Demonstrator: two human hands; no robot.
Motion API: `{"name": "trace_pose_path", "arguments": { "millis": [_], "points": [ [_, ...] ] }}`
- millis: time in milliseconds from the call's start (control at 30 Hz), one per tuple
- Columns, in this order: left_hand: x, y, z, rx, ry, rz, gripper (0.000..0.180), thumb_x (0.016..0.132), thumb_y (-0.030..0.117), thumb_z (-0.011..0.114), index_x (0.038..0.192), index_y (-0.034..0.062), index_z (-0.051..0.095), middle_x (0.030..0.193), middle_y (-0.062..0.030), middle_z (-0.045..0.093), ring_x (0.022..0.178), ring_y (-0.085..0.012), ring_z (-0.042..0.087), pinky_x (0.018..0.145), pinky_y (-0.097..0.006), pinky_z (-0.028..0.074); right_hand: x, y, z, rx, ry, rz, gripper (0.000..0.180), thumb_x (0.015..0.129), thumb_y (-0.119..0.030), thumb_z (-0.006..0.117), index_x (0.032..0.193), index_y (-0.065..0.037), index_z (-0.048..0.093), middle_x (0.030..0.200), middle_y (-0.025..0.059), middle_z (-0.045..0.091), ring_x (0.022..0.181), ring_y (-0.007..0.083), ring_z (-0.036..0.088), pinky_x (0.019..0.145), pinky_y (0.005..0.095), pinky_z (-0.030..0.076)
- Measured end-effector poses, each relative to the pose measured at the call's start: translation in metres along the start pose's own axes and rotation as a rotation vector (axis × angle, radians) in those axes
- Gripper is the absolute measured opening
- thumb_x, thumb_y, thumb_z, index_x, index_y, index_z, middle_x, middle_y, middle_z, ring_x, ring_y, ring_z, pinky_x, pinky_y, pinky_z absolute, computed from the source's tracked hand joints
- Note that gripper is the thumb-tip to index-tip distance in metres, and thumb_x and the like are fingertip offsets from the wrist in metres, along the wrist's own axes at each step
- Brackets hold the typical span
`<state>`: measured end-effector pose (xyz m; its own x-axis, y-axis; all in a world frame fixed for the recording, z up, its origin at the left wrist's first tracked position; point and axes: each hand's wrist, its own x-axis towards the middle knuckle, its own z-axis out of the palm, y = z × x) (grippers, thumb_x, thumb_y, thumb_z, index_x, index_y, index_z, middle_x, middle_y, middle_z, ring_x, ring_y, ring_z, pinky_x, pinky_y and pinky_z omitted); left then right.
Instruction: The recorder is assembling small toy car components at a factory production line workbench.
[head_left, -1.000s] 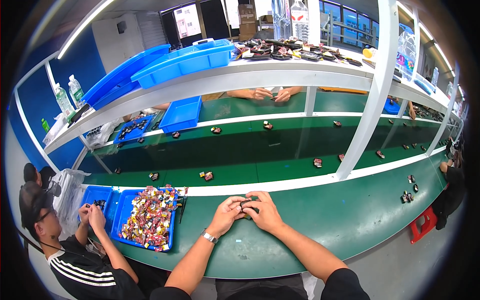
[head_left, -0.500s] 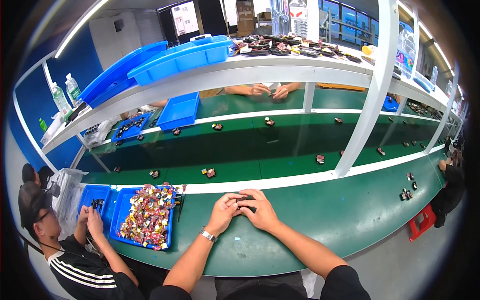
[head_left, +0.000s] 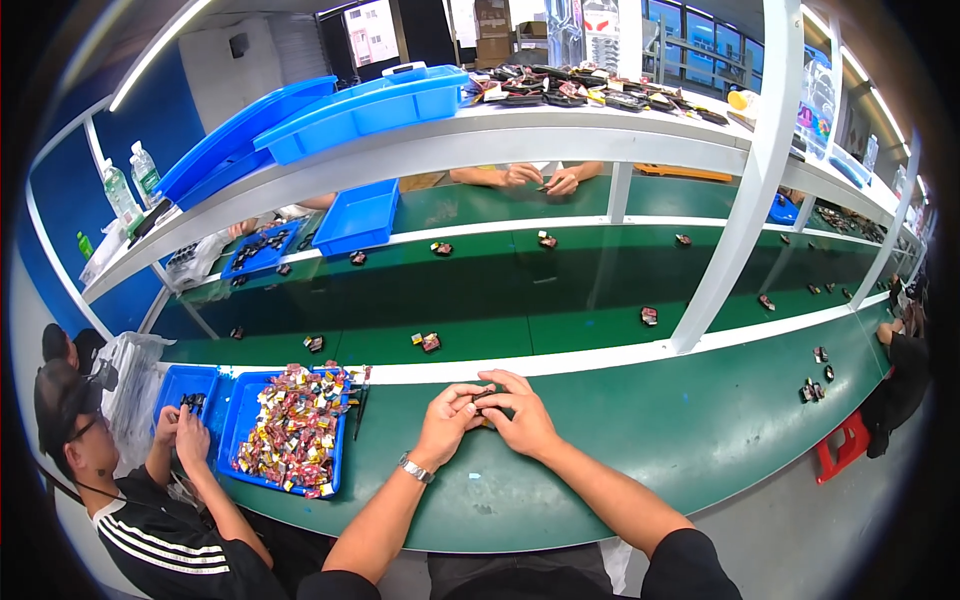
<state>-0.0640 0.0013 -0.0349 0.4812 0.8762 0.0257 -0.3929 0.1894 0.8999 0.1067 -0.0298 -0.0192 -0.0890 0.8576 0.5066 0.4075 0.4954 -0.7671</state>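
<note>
Over the near edge of the green table, my left hand [head_left: 447,425] and my right hand [head_left: 522,420] meet around a small dark part [head_left: 484,393]. Fingers of both hands are closed on it and cover most of it, so its exact kind is hidden. A bit of yellow shows under the fingertips. To the left of my hands stands a blue bin [head_left: 341,470] heaped with small red, yellow and white pieces [head_left: 290,425]. Thin dark sticks or wires [head_left: 362,400] lie along its right side.
A co-worker [head_left: 150,500] at the left handles black parts by a smaller blue bin [head_left: 165,388]. Beyond a white rail runs a green conveyor [head_left: 480,290] carrying small assemblies [head_left: 430,342]. A white shelf [head_left: 600,150] crosses overhead, its post [head_left: 735,200] at right. Several black parts [head_left: 812,388] lie to the right.
The small assemblies on the conveyor have shifted slightly to the right. My hands stay in place, with the fingers slightly rearranged around the dark part.
</note>
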Motion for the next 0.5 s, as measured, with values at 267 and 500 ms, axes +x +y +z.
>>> {"name": "trace_pose_path", "arguments": {
  "millis": [267,500],
  "points": [
    [0.001,-0.003,-0.004,0.014,-0.017,-0.026,0.026,0.099,0.004,0.050,0.125,0.0009,0.051,0.119,-0.0119,0.063,0.106,-0.0171,0.064,0.088,-0.030,0.056,-0.003,-0.008,-0.003,-0.169,0.004,-0.037,0.018,0.080,-0.005,0.071,0.098,-0.009,0.072,0.126,0.0096,0.058,0.123,0.0304,0.050,0.098,0.0404,0.047],
    [0.001,-0.003,-0.005,0.001,-0.013,-0.049,0.027,0.099,0.004,0.052,0.125,0.0016,0.051,0.117,-0.0106,0.064,0.104,-0.0158,0.064,0.086,-0.029,0.056,0.000,-0.013,-0.009,-0.186,0.016,-0.017,0.014,0.079,-0.006,0.070,0.093,-0.007,0.072,0.118,0.0088,0.060,0.118,0.0294,0.052,0.096,0.0389,0.047]
  ]
}}
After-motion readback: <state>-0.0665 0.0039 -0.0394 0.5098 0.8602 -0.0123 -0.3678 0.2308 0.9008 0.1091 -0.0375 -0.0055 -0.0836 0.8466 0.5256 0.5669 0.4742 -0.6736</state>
